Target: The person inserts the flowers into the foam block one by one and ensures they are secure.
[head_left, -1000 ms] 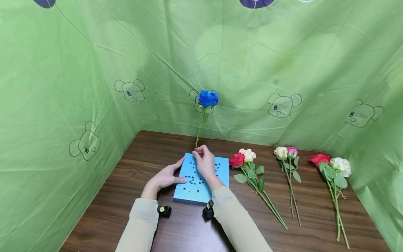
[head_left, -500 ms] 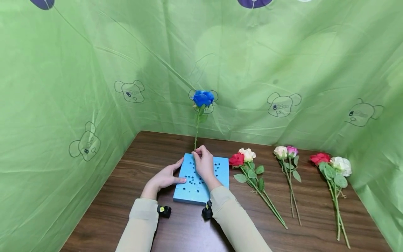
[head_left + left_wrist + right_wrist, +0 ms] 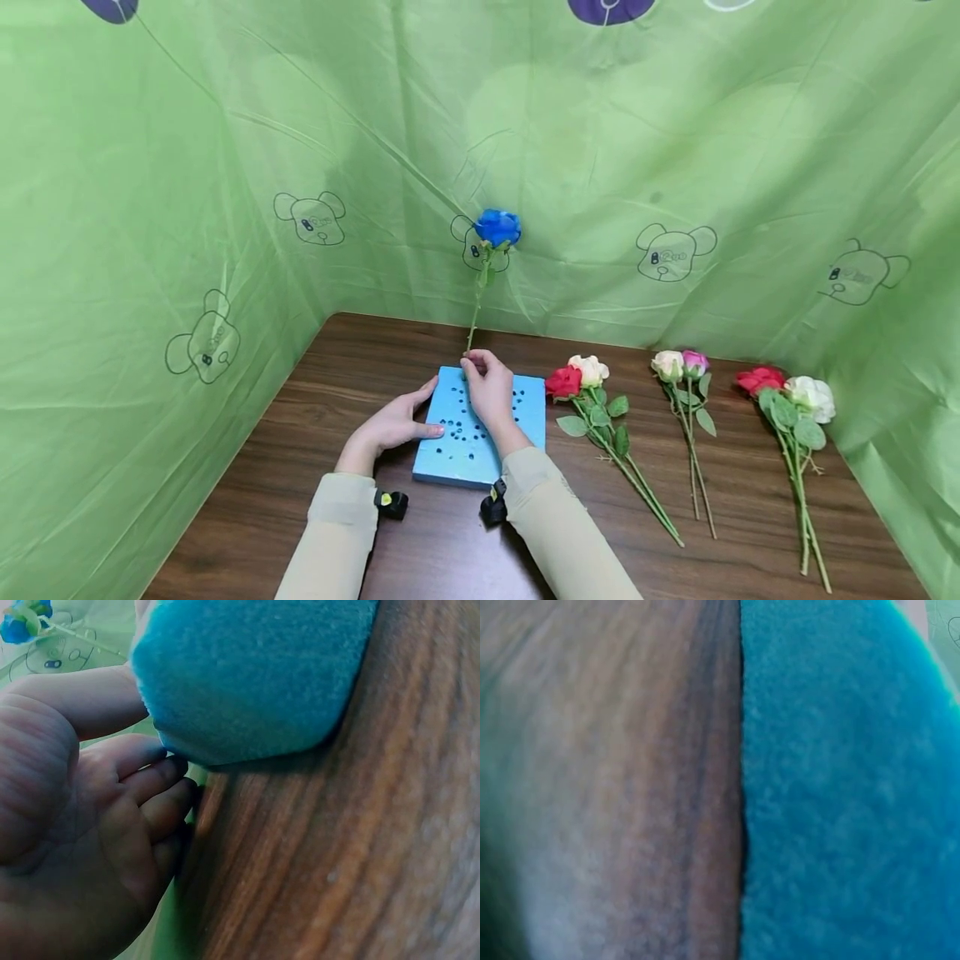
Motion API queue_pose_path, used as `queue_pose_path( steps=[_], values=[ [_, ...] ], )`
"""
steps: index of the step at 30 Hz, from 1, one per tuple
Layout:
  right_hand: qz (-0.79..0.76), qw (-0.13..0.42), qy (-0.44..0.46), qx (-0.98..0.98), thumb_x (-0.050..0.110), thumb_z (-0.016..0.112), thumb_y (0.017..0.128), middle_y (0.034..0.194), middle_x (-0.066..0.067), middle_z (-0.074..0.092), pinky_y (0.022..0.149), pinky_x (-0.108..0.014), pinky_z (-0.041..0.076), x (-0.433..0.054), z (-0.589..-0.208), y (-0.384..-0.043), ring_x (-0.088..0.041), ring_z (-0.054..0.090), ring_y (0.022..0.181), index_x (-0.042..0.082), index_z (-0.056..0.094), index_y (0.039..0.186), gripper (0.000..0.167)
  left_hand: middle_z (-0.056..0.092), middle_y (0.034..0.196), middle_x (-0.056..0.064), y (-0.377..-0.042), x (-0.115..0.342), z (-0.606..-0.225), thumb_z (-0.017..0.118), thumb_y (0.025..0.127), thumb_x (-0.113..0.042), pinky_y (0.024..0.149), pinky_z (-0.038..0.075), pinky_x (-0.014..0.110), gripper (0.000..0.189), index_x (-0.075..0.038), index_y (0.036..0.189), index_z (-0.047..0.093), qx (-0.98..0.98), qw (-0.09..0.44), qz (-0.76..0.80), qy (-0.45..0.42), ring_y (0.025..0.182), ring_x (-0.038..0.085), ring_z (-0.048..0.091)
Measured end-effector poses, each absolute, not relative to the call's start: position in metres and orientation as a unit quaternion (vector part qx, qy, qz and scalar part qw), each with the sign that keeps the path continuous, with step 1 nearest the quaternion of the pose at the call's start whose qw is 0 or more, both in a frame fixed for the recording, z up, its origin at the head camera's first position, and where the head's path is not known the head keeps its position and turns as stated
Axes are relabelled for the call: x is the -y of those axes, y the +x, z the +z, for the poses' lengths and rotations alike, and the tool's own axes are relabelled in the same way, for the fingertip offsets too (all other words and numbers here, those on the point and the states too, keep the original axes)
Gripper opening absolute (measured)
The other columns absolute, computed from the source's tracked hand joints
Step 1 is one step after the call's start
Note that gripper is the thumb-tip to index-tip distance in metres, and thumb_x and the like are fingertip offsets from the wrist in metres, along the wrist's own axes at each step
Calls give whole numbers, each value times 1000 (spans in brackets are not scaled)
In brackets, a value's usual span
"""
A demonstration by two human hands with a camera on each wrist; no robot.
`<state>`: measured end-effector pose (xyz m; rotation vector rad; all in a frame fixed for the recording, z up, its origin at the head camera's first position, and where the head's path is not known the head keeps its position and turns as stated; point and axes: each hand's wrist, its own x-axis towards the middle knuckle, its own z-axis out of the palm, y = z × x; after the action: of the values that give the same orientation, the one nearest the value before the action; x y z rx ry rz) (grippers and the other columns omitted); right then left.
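Observation:
A blue rose (image 3: 498,227) with a thin green stem stands nearly upright in the head view, leaning slightly right. My right hand (image 3: 491,392) pinches its stem low down, over the far part of a light blue foam board (image 3: 531,425) full of small holes. The fingers hide the stem's lower end, so I cannot tell how deep it sits. At the board's left edge, my left hand (image 3: 393,421) grips it, thumb on top and fingers down the side. The left wrist view shows these curled fingers (image 3: 154,780) by the board's side. Only board and tabletop fill most of the right wrist view.
Right of the board lie a red rose (image 3: 563,382) and a cream rose (image 3: 588,370). Farther right are a cream and pink pair (image 3: 681,364), then a red rose (image 3: 761,380) with a white rose (image 3: 812,398). Green cloth (image 3: 570,167) encloses the wooden table (image 3: 442,550).
The blue rose's head tipped left, then swung back right and a little higher. The right hand keeps pinching its stem with slight movement. The left hand and board have stayed put.

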<state>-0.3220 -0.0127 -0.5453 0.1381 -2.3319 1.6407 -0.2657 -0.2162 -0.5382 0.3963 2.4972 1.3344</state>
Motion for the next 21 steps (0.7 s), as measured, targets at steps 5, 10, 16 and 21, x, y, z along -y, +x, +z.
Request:
queue_pose_path(
  steps=[5,10,16,21],
  values=[
    [580,148,43,800,21,73,105,113,-1,78,92,-41,59,11,-545,-321,-17,71,104,12,78,124,21,21,177,7,-265,217,-538,86,93,-34,128,21,58,105,-15,172,21,-865,143,461,139,162,32,19],
    [600,149,36,785,23,74,105,114,-2,76,94,-41,58,10,-546,-321,-18,70,106,12,75,127,24,22,176,7,-265,217,-537,87,93,-34,128,21,58,105,-14,172,21,-865,144,459,140,162,32,19],
    [615,144,32,775,21,73,105,116,-2,76,95,-42,58,9,-546,-321,-19,71,108,14,72,131,27,22,176,8,-265,216,-536,87,93,-33,128,21,57,105,-13,172,22,-865,143,461,141,161,32,19],
    [620,144,33,771,19,73,105,116,-2,77,94,-44,59,9,-545,-320,-20,71,108,14,71,133,28,22,176,8,-265,217,-537,87,93,-33,128,21,57,105,-14,172,22,-866,143,459,142,161,32,19]
  ],
)
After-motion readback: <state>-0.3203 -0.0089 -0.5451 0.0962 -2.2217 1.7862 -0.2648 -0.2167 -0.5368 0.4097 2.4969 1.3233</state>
